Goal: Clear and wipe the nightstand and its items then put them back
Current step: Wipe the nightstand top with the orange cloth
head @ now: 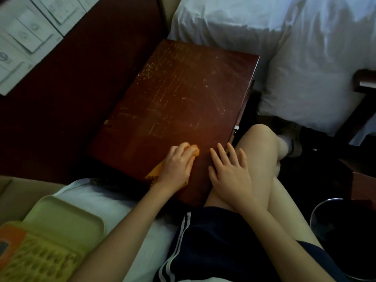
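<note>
Cloth (155,170) gripped by left hand (177,165) on nightstand (179,94), right hand (232,174) flat

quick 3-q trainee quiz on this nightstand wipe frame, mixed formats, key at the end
1. Which hand grips the orange cloth on the nightstand top?
2. The green tray lies: A) on the nightstand top; B) on the white bedding at the person's left; C) in the bin.
3. True or false: the right hand is curled into a fist.
Key: 1 left hand; 2 B; 3 false, its fingers lie straight.
</note>
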